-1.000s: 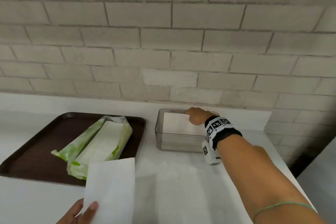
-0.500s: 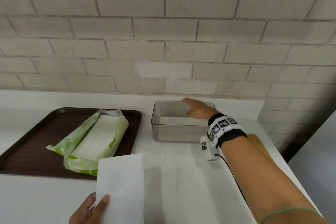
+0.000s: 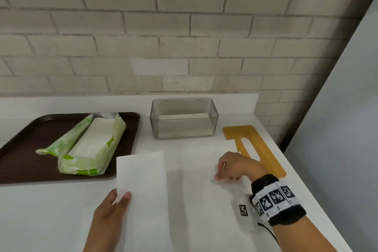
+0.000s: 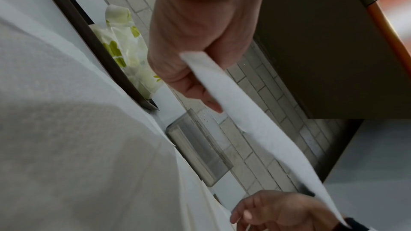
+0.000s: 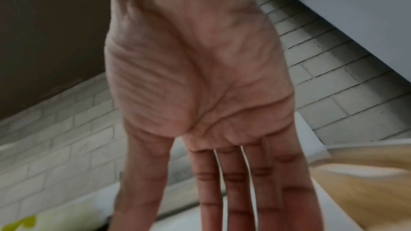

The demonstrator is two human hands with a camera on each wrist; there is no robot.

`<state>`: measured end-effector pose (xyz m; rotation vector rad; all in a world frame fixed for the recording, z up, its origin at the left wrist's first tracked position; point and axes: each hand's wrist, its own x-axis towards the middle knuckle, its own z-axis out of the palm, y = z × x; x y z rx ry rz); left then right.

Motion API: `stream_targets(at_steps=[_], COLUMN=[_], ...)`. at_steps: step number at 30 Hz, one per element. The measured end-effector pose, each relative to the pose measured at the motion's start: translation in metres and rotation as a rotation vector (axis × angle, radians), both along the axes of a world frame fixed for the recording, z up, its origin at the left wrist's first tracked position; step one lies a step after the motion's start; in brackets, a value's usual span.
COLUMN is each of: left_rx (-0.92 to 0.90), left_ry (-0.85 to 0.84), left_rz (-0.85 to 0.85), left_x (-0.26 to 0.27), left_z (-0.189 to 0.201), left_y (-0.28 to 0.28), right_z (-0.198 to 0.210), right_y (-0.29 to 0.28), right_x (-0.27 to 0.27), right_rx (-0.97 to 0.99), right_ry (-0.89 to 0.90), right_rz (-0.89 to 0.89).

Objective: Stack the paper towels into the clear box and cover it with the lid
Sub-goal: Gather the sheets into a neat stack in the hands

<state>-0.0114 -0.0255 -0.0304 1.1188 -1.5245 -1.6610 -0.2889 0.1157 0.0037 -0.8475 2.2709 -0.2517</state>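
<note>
The clear box [image 3: 184, 127] stands at the back of the white counter with a low stack of paper towels [image 3: 184, 116] inside. My left hand [image 3: 122, 195] pinches the near corner of a folded paper towel [image 3: 143, 186], held above the counter; the left wrist view shows the same pinch [image 4: 200, 83] on the towel [image 4: 255, 129]. My right hand [image 3: 223, 172] reaches down with its fingertips on loose paper towels [image 3: 204, 200] spread on the counter. In the right wrist view its fingers [image 5: 233, 191] are straight. The wooden lid [image 3: 263, 149] lies right of the box.
A dark brown tray [image 3: 20, 161] at the left holds an opened green and white package [image 3: 90, 145] of paper towels. A brick wall runs behind the counter. The counter's right edge drops off just past the lid.
My right hand has come out of the clear box and moved back down to the loose towels on the counter. My left hand has lifted its towel slightly forward.
</note>
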Motion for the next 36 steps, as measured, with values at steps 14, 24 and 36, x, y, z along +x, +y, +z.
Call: stream_targets(at_steps=[14, 24, 36], left_rx=[0.017, -0.061, 0.234], left_ry=[0.129, 0.132, 0.254], left_rz=[-0.026, -0.134, -0.12], left_x=[0.001, -0.023, -0.005], left_z=[0.018, 0.03, 0.023], left_y=[0.028, 0.047, 0.049], right_z=[0.027, 0.041, 0.033], right_y=[0.032, -0.011, -0.033], right_x=[0.044, 0.109, 0.113], right_rx=[-0.747, -1.151, -1.208], right_ry=[-0.382, -0.504, -0.387], right_rz=[-0.005, -0.392, -0.488])
